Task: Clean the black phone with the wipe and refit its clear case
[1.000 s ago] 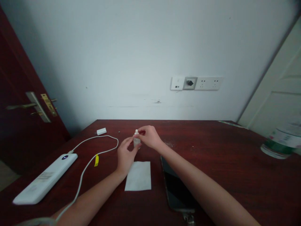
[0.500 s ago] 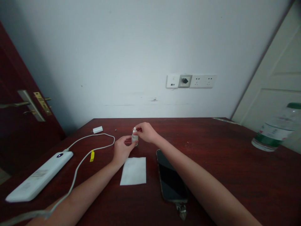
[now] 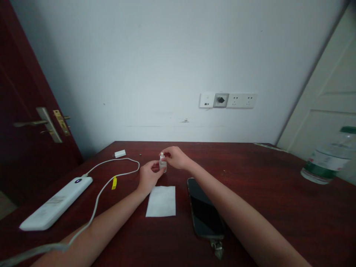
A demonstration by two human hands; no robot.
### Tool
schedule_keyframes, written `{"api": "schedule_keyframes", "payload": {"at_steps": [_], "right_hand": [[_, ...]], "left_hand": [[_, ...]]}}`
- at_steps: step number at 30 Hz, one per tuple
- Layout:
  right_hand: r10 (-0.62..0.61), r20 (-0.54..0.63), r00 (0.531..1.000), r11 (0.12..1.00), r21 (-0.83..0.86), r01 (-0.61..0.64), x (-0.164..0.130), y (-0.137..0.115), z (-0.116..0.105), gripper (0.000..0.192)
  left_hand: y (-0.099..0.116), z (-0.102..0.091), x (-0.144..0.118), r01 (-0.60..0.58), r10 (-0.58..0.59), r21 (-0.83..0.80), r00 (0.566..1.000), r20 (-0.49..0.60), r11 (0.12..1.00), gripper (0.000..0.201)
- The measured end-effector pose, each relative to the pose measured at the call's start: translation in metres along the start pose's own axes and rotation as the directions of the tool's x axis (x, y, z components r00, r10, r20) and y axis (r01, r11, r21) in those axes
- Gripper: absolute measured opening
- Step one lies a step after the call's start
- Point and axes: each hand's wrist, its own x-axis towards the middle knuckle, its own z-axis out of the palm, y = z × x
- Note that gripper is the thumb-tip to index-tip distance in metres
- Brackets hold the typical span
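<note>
While my left hand (image 3: 148, 176) is gripping the small bottle (image 3: 162, 165) mid-frame and my right hand (image 3: 174, 157) is pinching its cap (image 3: 161, 155), I'm risking tipping it onto the tissue (image 3: 161, 201)

A dark red table (image 3: 264, 193) carries a power bank (image 3: 54, 203) and cable (image 3: 111, 174) at left, a charger (image 3: 120, 153) far left, a tissue (image 3: 161, 201) and phone (image 3: 205, 209) near centre, a small bottle (image 3: 162, 164) beyond the tissue, and a water bottle (image 3: 325, 161) at right.

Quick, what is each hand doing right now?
Left hand: closed around the body of the small bottle, steadying it on the table.
Right hand: fingertips pinched on the bottle's white cap.
</note>
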Motion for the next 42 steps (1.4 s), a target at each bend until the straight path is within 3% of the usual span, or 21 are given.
{"api": "schedule_keyframes", "payload": {"at_steps": [4, 7, 11, 13, 17, 20, 23, 27, 31, 32, 36, 39, 42], "right_hand": [[0.021, -0.010, 1.000, 0.999, -0.027, -0.022, -0.001, -0.001, -0.002, 0.029], [0.085, -0.109, 0.990, 0.990, -0.106, -0.097, -0.004, -0.008, -0.005, 0.046], [0.175, -0.167, 0.970, 0.950, -0.229, -0.211, -0.006, -0.015, -0.009, 0.039], [0.156, -0.152, 0.976, 0.949, -0.251, -0.191, -0.006, -0.015, -0.010, 0.034], [0.078, -0.080, 0.994, 0.973, -0.213, -0.093, -0.002, -0.009, -0.012, 0.005], [0.042, -0.056, 0.998, 0.980, -0.190, -0.052, -0.001, -0.008, -0.013, 0.029], [0.056, -0.107, 0.993, 0.974, -0.213, -0.078, -0.003, -0.012, -0.012, 0.043], [0.144, -0.123, 0.982, 0.934, -0.311, -0.176, -0.006, -0.017, -0.011, 0.036], [0.091, -0.048, 0.995, 0.962, -0.253, -0.100, -0.004, -0.014, -0.013, 0.008], [0.073, -0.038, 0.997, 0.969, -0.234, -0.080, -0.004, -0.013, -0.014, 0.010], [0.067, -0.080, 0.995, 0.978, -0.194, -0.082, -0.003, -0.012, -0.015, 0.048], [0.161, -0.142, 0.977, 0.948, -0.252, -0.193, -0.005, -0.018, -0.014, 0.042], [0.198, -0.115, 0.973, 0.912, -0.343, -0.226, -0.006, -0.022, -0.014, 0.035]], "left_hand": [[-0.001, -0.001, 0.001, -0.021, 0.021, 0.015, 0.999, -0.030, 1.000, 0.030], [-0.002, -0.001, 0.001, -0.058, 0.059, 0.078, 0.998, -0.013, 0.995, 0.028], [0.000, 0.000, 0.000, -0.115, 0.111, 0.112, 0.993, 0.040, 0.987, 0.027], [0.003, 0.001, 0.000, -0.135, 0.130, 0.136, 0.990, 0.046, 0.981, 0.026], [0.004, 0.000, 0.000, -0.122, 0.117, 0.149, 0.992, 0.037, 0.981, 0.027], [0.001, 0.000, 0.000, -0.095, 0.093, 0.126, 0.995, 0.027, 0.987, 0.029], [-0.002, 0.000, 0.000, -0.086, 0.085, 0.128, 0.996, 0.012, 0.988, 0.029], [0.000, 0.001, -0.002, -0.105, 0.101, 0.136, 0.994, 0.038, 0.985, 0.026], [0.006, 0.001, -0.002, -0.117, 0.112, 0.166, 0.993, 0.042, 0.979, 0.024], [0.007, 0.001, -0.001, -0.109, 0.104, 0.166, 0.994, 0.039, 0.980, 0.024], [0.005, 0.000, -0.002, -0.089, 0.087, 0.157, 0.996, 0.023, 0.984, 0.025], [0.004, 0.000, -0.003, -0.105, 0.102, 0.151, 0.994, 0.029, 0.983, 0.025], [0.006, 0.000, -0.003, -0.126, 0.120, 0.167, 0.992, 0.044, 0.978, 0.025]]}}
